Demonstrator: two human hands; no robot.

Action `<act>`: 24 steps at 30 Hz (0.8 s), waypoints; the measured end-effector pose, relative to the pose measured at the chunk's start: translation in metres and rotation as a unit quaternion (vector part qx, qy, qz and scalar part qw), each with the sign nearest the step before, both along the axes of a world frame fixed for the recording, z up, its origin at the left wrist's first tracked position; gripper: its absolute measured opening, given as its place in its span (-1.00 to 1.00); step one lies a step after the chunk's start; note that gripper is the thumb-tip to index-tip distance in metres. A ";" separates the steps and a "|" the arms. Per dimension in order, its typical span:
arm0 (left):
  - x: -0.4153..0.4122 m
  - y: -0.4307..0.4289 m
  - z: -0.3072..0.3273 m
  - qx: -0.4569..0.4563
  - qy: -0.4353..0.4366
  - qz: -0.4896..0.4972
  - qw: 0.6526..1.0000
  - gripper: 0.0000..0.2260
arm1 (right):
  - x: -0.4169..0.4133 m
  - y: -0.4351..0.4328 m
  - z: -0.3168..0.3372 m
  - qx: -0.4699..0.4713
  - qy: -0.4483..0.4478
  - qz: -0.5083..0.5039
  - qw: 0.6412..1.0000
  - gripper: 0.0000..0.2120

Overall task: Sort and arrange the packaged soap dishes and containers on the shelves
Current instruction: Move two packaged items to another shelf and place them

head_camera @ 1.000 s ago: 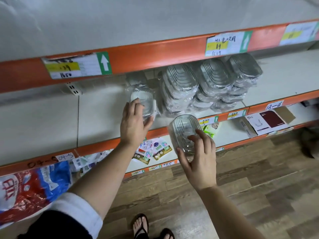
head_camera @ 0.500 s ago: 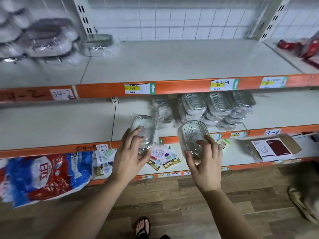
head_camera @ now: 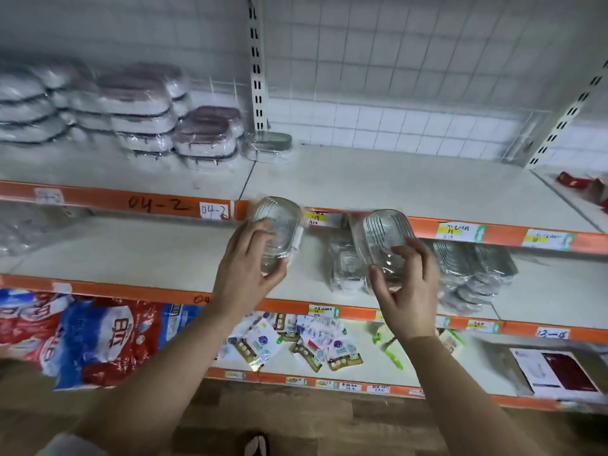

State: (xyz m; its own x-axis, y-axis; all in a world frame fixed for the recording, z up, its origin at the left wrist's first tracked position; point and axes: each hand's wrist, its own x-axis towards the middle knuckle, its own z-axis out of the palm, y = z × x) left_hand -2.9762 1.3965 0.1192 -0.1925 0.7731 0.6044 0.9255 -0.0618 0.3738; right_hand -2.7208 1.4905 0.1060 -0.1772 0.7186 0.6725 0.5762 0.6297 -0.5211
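Note:
My left hand (head_camera: 250, 261) grips a clear, wrapped oval soap dish (head_camera: 276, 222), raised in front of the orange edge of the upper shelf (head_camera: 394, 182). In my right hand (head_camera: 406, 281) is a second clear ribbed soap dish (head_camera: 386, 233), held at about the same height. Behind it, on the middle shelf (head_camera: 131, 251), lies a pile of the same wrapped dishes (head_camera: 473, 274). Stacks of wrapped lidded containers (head_camera: 138, 116) stand on the upper shelf's left part, with one single greenish container (head_camera: 269, 146) next to the upright post.
The upper shelf's right part is bare white board up to some red packs (head_camera: 585, 185) at the far right. The bottom shelf holds red-blue bags (head_camera: 82, 337), small sachets (head_camera: 296, 343) and a flat box (head_camera: 559, 373). Wooden floor and my sandalled foot (head_camera: 256, 445) lie below.
Both hands have lifted their soap dishes from the middle shelf up to the level of the upper shelf's edge. My view has tilted upward, showing the upper shelf and wall grid.

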 end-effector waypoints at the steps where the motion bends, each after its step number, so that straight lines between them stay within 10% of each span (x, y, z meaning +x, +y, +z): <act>1: -0.011 0.004 0.007 -0.002 -0.001 0.010 1.000 -0.66 | -0.008 0.008 0.007 -0.004 0.002 0.008 1.000 -0.62; 24: -0.155 0.126 0.050 -0.161 0.028 -0.043 0.986 -0.56 | -0.142 0.140 0.051 -0.103 -0.165 0.017 0.981 -0.57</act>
State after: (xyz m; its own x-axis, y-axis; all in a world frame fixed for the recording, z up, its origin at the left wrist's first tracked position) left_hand -3.1311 1.5230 0.1693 -0.0907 0.9383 0.3337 0.9419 -0.0280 0.3347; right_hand -2.8627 1.6303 0.1568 -0.3864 0.8235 0.4153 0.7161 0.5517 -0.4276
